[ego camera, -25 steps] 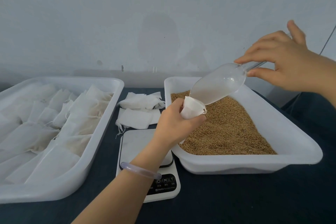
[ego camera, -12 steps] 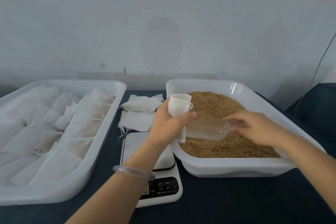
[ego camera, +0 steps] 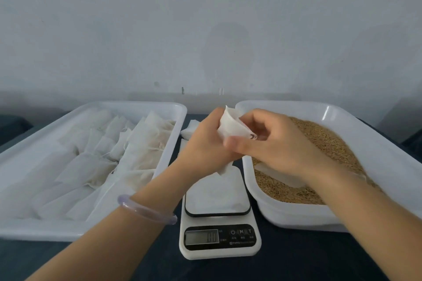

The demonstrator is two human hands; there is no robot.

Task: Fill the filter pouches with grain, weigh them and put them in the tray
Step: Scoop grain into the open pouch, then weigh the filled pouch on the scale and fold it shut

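The left hand (ego camera: 204, 143) grips the pouch (ego camera: 229, 129) upright over the scale (ego camera: 217, 196) so no grain (ego camera: 331, 143) spills, while the right hand (ego camera: 280, 146) pinches its top, likely to shut it for weighing.

Glossy plastic tray (ego camera: 96, 107), thin cloth pouch (ego camera: 230, 130)

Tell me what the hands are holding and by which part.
Both hold one filter pouch: the left hand grips its body, the right hand pinches its open rim.
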